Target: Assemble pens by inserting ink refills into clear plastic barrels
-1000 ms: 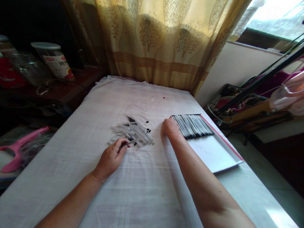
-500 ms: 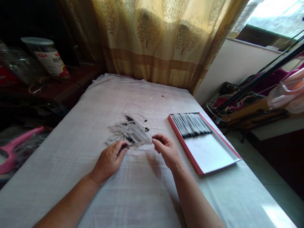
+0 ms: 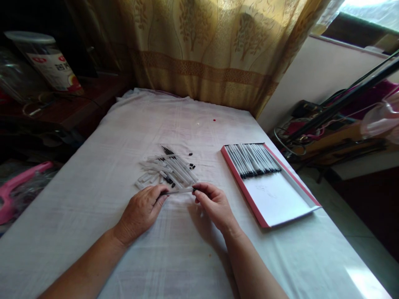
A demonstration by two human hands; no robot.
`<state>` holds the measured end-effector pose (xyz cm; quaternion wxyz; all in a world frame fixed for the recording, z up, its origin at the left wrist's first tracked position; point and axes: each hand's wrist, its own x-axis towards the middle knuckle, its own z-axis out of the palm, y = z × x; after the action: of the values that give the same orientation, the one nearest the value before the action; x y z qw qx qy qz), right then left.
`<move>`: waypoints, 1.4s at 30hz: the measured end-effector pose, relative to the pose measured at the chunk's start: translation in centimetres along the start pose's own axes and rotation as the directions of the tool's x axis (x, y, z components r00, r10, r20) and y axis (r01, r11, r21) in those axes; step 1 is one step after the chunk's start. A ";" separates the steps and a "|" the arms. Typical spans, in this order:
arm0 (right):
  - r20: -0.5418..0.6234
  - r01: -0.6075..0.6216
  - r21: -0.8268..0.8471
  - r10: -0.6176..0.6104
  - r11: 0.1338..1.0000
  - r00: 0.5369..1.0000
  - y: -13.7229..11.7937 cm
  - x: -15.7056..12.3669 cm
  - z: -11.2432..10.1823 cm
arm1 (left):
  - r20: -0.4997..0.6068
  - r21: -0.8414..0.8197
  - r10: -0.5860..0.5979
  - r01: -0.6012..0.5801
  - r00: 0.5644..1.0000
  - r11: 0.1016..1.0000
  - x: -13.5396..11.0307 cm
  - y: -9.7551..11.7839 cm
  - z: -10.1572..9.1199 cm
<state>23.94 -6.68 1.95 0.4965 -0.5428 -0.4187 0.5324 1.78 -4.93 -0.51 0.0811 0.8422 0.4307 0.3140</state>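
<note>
A pen (image 3: 181,191) with a pale translucent barrel is stretched level between my two hands. My left hand (image 3: 141,214) is closed around its left end. At the other end, the thumb and fingers of my right hand (image 3: 215,206) pinch a black tip; whether that is a separate piece is too small to tell. Just beyond lies a loose pile of pens and pen parts (image 3: 174,168), pale tubes mixed with black ends. Several small black caps (image 3: 190,154) are scattered at the pile's right side.
To the right, a red-edged shallow box (image 3: 245,193) holds a row of pens (image 3: 254,160) in its far half. A white cloth (image 3: 149,257) covers the table. Tiny red (image 3: 214,120) and white bits lie farther back. A plastic jar (image 3: 51,64) stands far left, near a pink handle (image 3: 18,187).
My right hand has come slightly left and down onto the pen's right end, where a black tip now shows. The left hand keeps its hold. The camera view has shifted a little.
</note>
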 end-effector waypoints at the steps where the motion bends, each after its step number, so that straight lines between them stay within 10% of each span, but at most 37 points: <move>1: 0.000 0.009 -0.006 -0.009 1.000 1.000 0.1 0.0 0.0 | 0.003 0.000 -0.002 0.002 1.000 1.000 0.0 0.0 0.0; 16: 0.013 0.191 -0.132 -0.191 0.973 0.982 1.2 -0.1 -0.5 | 0.025 0.004 -0.010 0.010 1.000 1.000 0.0 0.0 -0.1; 23: 0.136 0.490 -0.374 -0.476 0.787 0.869 1.2 -0.1 -1.1 | 0.003 -0.003 0.036 -0.036 0.999 0.999 0.1 0.0 -0.1; 32: 0.164 0.455 -0.607 -0.457 0.652 0.874 1.4 0.0 -1.1 | -0.002 -0.049 0.045 -0.045 0.999 0.998 0.1 0.2 0.0; 42: 0.127 0.376 -0.440 -0.358 0.816 0.925 1.4 -0.2 -1.4 | 0.018 -0.037 -0.001 0.001 1.000 0.999 0.1 0.1 -0.1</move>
<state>25.23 -7.25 0.48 0.4401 -0.5429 -0.6378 0.3237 1.82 -4.96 -0.30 0.1009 0.8432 0.4244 0.3142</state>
